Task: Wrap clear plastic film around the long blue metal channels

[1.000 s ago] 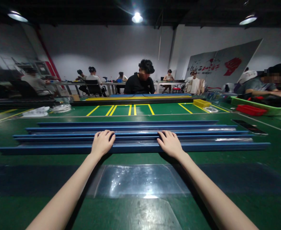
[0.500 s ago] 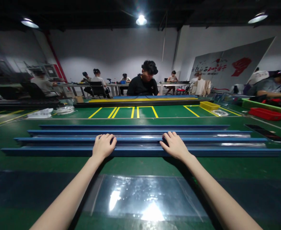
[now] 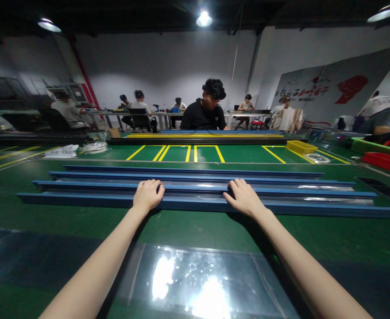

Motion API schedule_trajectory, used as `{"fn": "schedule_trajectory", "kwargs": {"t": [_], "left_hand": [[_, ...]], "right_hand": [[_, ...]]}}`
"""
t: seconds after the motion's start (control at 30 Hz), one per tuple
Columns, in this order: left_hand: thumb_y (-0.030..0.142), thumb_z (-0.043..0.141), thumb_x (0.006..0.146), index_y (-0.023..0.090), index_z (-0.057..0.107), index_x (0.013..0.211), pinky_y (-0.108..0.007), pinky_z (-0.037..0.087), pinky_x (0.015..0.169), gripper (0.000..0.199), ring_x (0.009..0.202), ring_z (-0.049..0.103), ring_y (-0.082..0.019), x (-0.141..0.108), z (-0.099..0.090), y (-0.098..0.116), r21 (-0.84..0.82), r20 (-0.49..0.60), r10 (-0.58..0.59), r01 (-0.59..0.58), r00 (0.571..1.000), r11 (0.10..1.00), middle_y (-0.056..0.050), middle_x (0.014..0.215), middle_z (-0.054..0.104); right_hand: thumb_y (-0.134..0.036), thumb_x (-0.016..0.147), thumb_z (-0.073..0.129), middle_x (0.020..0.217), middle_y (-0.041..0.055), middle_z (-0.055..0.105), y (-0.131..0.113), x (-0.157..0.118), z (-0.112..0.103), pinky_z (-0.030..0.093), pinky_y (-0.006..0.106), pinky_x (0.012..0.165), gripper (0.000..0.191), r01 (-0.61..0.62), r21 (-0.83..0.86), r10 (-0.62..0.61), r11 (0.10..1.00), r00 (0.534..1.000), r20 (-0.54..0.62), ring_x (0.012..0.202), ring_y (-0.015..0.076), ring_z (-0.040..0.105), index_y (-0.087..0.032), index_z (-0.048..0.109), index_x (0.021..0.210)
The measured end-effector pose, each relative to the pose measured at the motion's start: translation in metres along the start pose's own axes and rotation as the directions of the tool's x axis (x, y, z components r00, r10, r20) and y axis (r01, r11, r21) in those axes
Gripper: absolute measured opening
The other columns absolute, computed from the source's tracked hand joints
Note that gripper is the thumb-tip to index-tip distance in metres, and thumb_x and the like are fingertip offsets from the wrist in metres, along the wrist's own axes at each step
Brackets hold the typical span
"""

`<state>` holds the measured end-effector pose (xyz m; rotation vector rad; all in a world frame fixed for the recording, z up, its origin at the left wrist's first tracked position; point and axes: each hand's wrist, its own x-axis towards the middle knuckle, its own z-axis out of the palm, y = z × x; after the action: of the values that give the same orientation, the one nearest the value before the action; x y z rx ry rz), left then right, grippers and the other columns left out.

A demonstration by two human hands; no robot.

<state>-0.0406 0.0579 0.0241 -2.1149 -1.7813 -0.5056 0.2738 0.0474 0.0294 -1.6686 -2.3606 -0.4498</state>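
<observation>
Several long blue profile strips [image 3: 195, 204] lie side by side across the green table in front of me. My left hand [image 3: 148, 194] curls over the nearest strip, left of its middle, with the fingers reaching in toward the strip behind. My right hand [image 3: 243, 196] grips the same nearest strip farther right, thumb pointing inward. The undersides of the fingers are hidden behind the strip's edge. Nearer to me, a clear plastic sheet [image 3: 188, 270] lies flat between my forearms and reflects the lamps.
Yellow tape lines [image 3: 221, 154] mark the table beyond the strips. A yellow tray [image 3: 301, 147], a red tray [image 3: 385, 162] and a dark phone-like slab [image 3: 379, 189] lie to the right. A coil [image 3: 95, 147] sits at the left. Across the table sits a co-worker in black [image 3: 204, 116].
The camera view has shifted slightly, so the strips appear a little higher and tilted. Both hands keep the same place on the nearest strip.
</observation>
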Motion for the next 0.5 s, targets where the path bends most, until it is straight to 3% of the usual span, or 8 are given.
{"fn": "schedule_trajectory", "kwargs": {"t": [0.5], "left_hand": [[0.025,0.030,0.081,0.020,0.060,0.085,-0.034,0.035,0.080,0.031,0.090,0.056,-0.020,0.016,0.012,-0.011,0.015,0.014,-0.049,0.049,0.999,0.999,-0.004,0.091,0.065]], "right_hand": [[-0.041,0.082,0.036,0.091,0.0109,0.053,-0.006,0.016,0.013,0.033,0.031,0.071,0.031,-0.052,0.013,0.053,0.999,0.995,-0.082,0.087,0.0234,0.043,-0.016,0.051,0.090]]}}
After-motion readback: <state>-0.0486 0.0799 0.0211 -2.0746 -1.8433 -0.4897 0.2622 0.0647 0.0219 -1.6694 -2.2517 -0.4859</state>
